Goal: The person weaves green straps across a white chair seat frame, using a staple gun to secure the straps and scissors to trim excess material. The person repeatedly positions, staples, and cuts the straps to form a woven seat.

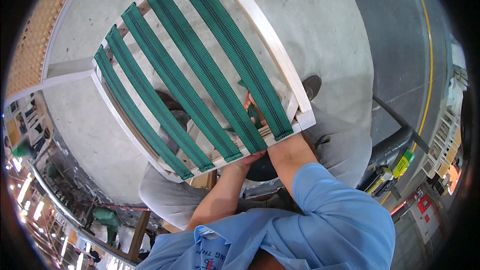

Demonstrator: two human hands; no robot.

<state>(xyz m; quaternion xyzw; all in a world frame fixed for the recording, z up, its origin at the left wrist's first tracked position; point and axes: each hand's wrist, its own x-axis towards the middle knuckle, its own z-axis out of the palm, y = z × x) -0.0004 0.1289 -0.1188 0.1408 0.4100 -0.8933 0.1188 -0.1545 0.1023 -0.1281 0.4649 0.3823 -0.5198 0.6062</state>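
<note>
Before me is a pale wooden seat frame (274, 52), with several green webbing straps (187, 70) running from its far rail to its near rail. My right hand (251, 104) reaches under the near rail. Its fingers show through the gap between the two rightmost straps, closed around a loose green webbing piece (254, 115). My left hand (254, 158) is under the near rail, close to my right forearm. Most of its fingers are hidden by the rail and straps.
A woven cane panel (37, 32) in a white frame stands at the left, joined to a pale rail (72, 68). My shoe (312, 86) is beyond the frame's right corner. At the right lie a yellow-green box (403, 163) and a dark bar (400, 120). White wooden frames (445, 142) stand farther right.
</note>
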